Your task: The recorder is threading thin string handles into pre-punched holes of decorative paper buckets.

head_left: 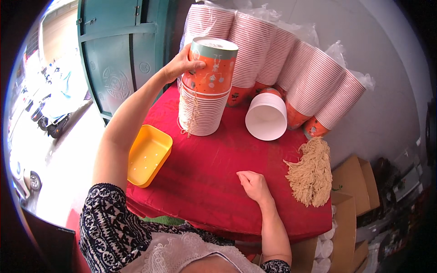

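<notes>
Upside-down paper tubs stand in a tall stack (201,111) at the back of the red-covered table. My left hand (184,64) is closed on the side of the topmost paper tub (214,68), orange with a green band, thumb toward me. Thin tan strings (191,113) hang down the stack's side. My right hand (256,185) rests on the cloth with its fingers curled in; whatever it may hold is hidden. To the right of the stack, a single paper tub (266,119) lies on its side, its white mouth facing me.
Several plastic-wrapped tub stacks (314,82) lean against the wall. A thick bundle of tan strings (312,175) drapes over the right of the table (195,182). At the left edge sits a yellow tray (148,157) with small white bits. Cardboard boxes (343,227) stand lower right.
</notes>
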Tool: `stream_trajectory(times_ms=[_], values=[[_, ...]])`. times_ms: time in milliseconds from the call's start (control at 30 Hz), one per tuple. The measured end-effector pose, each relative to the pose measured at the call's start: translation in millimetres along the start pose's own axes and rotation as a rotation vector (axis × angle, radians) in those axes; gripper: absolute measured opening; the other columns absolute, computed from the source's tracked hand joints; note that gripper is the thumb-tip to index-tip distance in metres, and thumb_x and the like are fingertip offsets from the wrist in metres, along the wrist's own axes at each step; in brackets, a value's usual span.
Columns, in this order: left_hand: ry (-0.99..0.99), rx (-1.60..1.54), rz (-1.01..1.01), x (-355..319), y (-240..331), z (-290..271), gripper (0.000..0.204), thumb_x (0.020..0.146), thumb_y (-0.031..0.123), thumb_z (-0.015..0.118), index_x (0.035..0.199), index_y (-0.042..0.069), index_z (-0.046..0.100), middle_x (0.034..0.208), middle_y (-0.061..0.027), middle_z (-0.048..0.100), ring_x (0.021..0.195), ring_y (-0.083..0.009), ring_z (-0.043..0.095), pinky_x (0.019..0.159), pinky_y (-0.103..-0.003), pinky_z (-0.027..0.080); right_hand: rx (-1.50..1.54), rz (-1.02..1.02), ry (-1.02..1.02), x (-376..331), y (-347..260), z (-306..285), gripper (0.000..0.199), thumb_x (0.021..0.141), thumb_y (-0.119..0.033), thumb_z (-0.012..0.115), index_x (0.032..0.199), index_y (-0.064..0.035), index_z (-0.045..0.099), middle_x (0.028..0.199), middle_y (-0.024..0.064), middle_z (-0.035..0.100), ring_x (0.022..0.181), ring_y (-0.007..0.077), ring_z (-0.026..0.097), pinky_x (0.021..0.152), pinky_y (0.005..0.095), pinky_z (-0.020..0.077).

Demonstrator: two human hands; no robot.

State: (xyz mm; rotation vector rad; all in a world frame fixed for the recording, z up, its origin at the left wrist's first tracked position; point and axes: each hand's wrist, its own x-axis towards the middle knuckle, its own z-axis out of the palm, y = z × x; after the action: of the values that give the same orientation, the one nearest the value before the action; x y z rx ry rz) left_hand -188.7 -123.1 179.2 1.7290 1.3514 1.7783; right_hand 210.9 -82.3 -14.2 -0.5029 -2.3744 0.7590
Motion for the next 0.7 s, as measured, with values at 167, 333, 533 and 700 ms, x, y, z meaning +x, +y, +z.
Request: stream_trajectory(times_ms=[167,333,533,700], values=[[-0.003,-0.005,-0.004,-0.1,1.3,2.7,0.1,0.067,0.039,0.088,0.14,0.0,0.032,0.127,-0.014,0.054,0.118,-0.0218,0.052,0.103,-0.036,0.043,0.0,0.023,-0.013,0.0,0.1,-0.9,0.02,0.092,-0.013,0.06,0.1,0.0033,0.069,0.078,0.0152,0.068,0.068,0.0228,0.066,0.061,0.0337,0.0513],[0.009,0.004,-0.004,-0.1,-3.5,0.6,0.101,0.066,0.039,0.088,0.14,0.0,0.031,0.127,-0.0143,0.054,0.118,-0.0221,0.053,0.101,-0.035,0.045,-0.006,0.02,-0.013,0.4,-1.6,-1.0,0.019,0.092,-0.012,0.06,0.1,0.0034,0.069,0.077,0.015,0.068,0.067,0.0225,0.066,0.061,0.0337,0.0513],[0.017,0.01,-0.012,-1.5,-4.2,0.8,0.103,0.065,0.04,0.089,0.141,0.0,0.03,0.128,-0.0148,0.053,0.12,-0.023,0.052,0.103,-0.036,0.044,-0.018,0.106,-0.083,1.7,-4.5,-3.9,0.023,0.093,-0.017,0.059,0.101,0.002,0.069,0.096,0.0201,0.07,0.089,0.0332,0.069,0.076,0.0392,0.0554],[0.008,-0.021,0.002,-0.4,-6.2,1.7,0.103,0.065,0.039,0.089,0.141,0.0,0.03,0.129,-0.0149,0.053,0.121,-0.023,0.051,0.105,-0.037,0.042,-0.019,0.113,-0.088,1.6,-8.3,-6.1,0.023,0.093,-0.017,0.059,0.102,0.0023,0.069,0.097,0.0201,0.07,0.089,0.0328,0.069,0.076,0.0391,0.0555]])
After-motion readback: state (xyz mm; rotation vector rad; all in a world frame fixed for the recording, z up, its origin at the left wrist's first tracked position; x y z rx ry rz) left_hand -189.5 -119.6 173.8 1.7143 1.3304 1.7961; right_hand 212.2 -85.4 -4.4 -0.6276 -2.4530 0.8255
